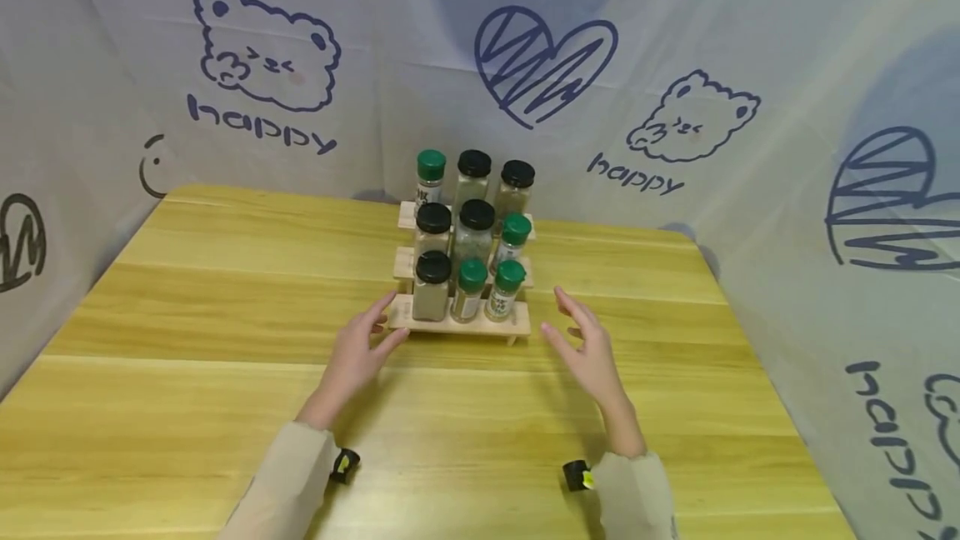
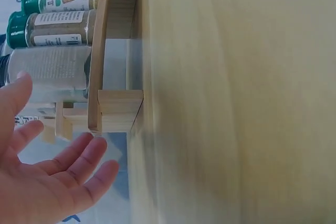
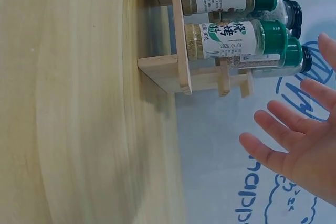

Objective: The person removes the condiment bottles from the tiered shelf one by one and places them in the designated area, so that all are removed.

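Observation:
A three-tier wooden rack point(image 1: 461, 326) stands on the table, filled with several spice jars. Its front step carries a black-capped jar point(image 1: 431, 294) on the left and two green-capped jars, one in the middle point(image 1: 468, 294) and one at the right point(image 1: 502, 294). Beside the rack's left front end is my left hand point(image 1: 362, 348), fingers spread and slightly bent, holding nothing; in the left wrist view its fingertips come close to the step's end. My right hand point(image 1: 588, 352) hovers to the right of the rack, apart from it, with its fingers loosely spread and nothing in it.
The wooden table point(image 1: 225, 332) extends on both sides of the rack. Right behind it hangs a pale cloth point(image 1: 405, 90) printed with bears and hearts. More jars with black lids point(image 1: 474, 163) and green lids point(image 1: 431, 165) fill the rear steps, higher up.

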Action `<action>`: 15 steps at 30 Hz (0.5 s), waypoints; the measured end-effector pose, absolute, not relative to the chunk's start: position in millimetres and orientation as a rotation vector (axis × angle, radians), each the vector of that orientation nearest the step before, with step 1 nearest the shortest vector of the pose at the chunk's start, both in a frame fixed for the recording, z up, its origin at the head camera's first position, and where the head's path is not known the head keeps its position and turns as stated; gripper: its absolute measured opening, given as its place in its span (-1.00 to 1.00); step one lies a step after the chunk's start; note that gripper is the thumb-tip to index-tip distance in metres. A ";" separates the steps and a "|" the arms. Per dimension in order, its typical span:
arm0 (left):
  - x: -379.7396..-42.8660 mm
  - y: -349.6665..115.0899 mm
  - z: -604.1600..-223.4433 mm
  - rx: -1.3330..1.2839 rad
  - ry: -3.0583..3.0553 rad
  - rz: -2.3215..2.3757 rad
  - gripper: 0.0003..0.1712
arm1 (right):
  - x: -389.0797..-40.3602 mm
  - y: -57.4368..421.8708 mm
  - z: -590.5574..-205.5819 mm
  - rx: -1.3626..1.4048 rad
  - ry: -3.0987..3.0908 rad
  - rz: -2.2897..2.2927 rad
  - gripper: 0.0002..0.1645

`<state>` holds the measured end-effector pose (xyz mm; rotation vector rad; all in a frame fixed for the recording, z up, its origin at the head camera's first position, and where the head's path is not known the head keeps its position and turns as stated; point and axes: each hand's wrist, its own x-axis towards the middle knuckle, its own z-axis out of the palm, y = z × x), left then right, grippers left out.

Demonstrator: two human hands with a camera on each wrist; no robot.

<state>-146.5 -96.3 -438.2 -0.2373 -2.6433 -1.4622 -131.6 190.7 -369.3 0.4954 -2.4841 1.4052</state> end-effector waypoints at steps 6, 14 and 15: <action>-153.5 -97.2 -441.5 -0.175 -2.635 -1.589 -0.32 | -136.2 194.4 -376.7 0.483 -2.457 1.498 -0.42; -164.5 -98.7 -447.1 -0.077 -2.670 -1.649 -0.35 | -143.6 195.0 -382.2 0.482 -2.422 1.569 -0.44; -165.6 -98.8 -447.6 -0.070 -2.670 -1.659 -0.36 | -144.3 194.7 -382.6 0.482 -2.417 1.580 -0.44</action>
